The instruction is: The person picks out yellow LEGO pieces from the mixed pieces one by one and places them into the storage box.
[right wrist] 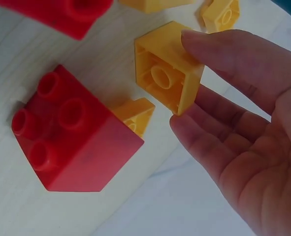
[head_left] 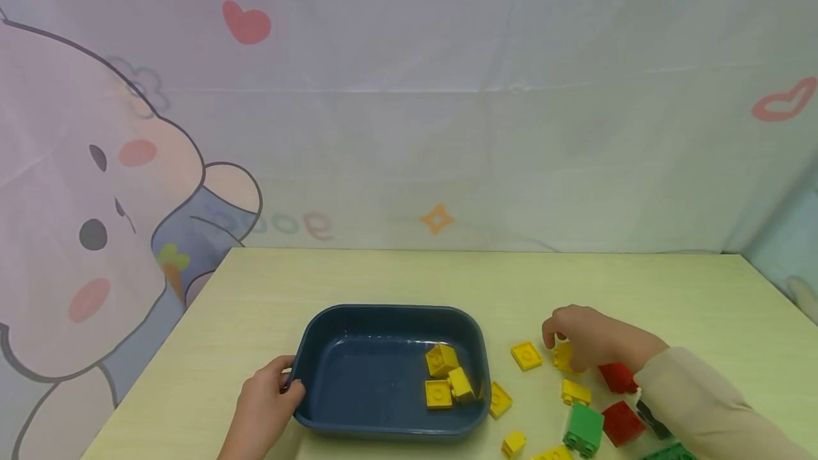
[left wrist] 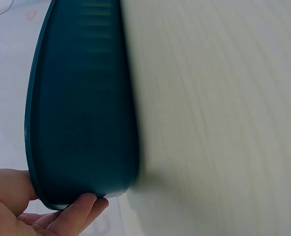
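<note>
My right hand [head_left: 562,345] pinches a yellow brick [head_left: 564,358] between thumb and fingers, just right of the dark blue tray [head_left: 358,318]. In the right wrist view that yellow brick [right wrist: 167,66] is tilted and its hollow underside shows, held in my right hand [right wrist: 184,81]. My left hand [head_left: 284,382] grips the tray's left rim. In the left wrist view the thumb and fingers of my left hand [left wrist: 47,206] clasp the edge of the tray [left wrist: 86,98]. Three yellow bricks [head_left: 447,377] lie in the tray's right half.
Loose bricks lie on the pale table [head_left: 383,275] right of the tray: yellow ones [head_left: 526,355] [head_left: 500,400] [head_left: 575,392], a green one [head_left: 583,429] and red ones [head_left: 621,422]. A big red brick [right wrist: 71,132] sits beside the held brick. A printed cloth backdrop [head_left: 409,91] stands behind.
</note>
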A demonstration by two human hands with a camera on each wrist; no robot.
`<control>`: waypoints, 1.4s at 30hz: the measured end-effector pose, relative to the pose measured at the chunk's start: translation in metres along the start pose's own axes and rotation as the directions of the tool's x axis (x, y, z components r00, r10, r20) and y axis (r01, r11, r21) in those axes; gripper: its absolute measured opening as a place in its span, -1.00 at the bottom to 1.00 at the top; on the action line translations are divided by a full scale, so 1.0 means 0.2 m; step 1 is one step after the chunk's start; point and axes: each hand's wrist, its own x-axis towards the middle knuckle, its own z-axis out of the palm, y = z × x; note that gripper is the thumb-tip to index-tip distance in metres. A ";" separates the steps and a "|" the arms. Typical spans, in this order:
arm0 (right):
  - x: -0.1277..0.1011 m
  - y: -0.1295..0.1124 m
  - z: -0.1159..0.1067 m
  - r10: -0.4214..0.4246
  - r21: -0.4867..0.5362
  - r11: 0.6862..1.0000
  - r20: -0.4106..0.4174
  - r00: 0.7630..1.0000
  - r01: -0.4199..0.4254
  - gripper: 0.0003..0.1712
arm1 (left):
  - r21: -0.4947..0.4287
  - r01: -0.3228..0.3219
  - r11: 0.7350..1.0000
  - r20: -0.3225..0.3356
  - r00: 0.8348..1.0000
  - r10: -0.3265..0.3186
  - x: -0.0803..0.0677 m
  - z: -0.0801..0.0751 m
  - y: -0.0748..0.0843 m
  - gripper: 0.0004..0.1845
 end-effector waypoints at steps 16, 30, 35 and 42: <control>0.00 0.01 0.03 -0.047 -0.069 0.997 -0.029 0.998 0.045 -0.70 | -0.014 0.010 1.000 0.006 1.000 -0.010 0.00 0.00 0.00 -0.60; 0.01 0.01 0.02 -0.037 -0.072 0.997 -0.031 0.999 0.035 -0.71 | -0.011 -0.002 1.000 -0.003 1.000 0.002 0.00 0.00 0.00 -0.60; 0.01 -0.01 0.01 -0.048 -0.074 0.996 -0.029 0.998 0.045 -0.71 | -0.006 -0.005 1.000 -0.008 1.000 0.005 0.00 0.00 0.00 -0.61; 0.02 -0.04 -0.04 -0.056 -0.090 0.995 -0.037 0.998 0.053 -0.71 | -0.006 -0.010 1.000 -0.011 1.000 0.010 0.00 0.00 0.00 -0.61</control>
